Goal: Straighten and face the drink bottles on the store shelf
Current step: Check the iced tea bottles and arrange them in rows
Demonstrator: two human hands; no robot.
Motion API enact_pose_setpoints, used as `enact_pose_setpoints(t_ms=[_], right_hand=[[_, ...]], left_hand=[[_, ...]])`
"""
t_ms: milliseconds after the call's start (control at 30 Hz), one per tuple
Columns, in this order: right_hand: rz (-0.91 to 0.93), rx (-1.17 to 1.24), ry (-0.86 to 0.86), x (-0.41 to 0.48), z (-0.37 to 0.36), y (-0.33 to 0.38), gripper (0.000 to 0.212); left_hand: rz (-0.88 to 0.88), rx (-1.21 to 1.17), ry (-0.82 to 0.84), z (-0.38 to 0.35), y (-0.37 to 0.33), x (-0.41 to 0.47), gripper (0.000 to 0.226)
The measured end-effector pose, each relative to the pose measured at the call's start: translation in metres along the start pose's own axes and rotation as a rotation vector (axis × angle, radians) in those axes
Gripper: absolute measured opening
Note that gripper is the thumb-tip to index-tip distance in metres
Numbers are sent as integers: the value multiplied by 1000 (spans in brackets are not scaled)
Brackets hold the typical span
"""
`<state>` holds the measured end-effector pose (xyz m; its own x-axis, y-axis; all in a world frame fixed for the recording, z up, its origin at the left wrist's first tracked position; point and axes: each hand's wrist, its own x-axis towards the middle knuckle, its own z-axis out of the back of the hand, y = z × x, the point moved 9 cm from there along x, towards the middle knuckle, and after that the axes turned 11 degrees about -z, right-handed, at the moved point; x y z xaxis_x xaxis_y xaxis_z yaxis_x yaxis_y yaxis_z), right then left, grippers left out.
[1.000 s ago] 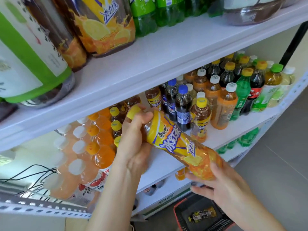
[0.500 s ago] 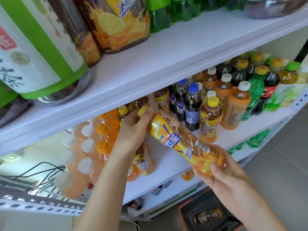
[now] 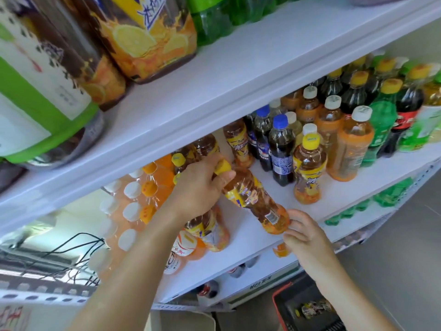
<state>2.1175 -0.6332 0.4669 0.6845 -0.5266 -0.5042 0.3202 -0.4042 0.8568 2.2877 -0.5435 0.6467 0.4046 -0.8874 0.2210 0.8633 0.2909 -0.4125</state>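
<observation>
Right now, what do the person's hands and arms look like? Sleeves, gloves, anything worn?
Left hand and right hand are both bare, with no gloves, and no rings visible on the fingers. No watch or band shows at either wrist. Both arms are uncovered down to the frame edge, with no sleeve in view.

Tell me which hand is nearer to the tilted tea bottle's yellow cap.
Left. The left hand grips the neck beside the yellow cap; the right hand holds the bottle's base.

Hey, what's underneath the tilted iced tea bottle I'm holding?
Bare white shelf lies under the tilted tea bottle. Below its neck stands a second tea bottle, its top hidden by the left hand.
</observation>
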Motion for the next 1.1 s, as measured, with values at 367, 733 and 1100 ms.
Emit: enact_pose_setpoints(t_ms=[367, 733, 1100], right_hand=[[597, -630, -411, -28, 7, 92, 48], [578, -1054, -634, 7, 18, 150, 80], [709, -883, -515, 21, 30, 155, 63]], left_hand=[[173, 634, 80, -4, 84, 44, 31], [287, 861, 123, -7, 87, 69, 32], [173, 535, 146, -60, 72, 152, 55]])
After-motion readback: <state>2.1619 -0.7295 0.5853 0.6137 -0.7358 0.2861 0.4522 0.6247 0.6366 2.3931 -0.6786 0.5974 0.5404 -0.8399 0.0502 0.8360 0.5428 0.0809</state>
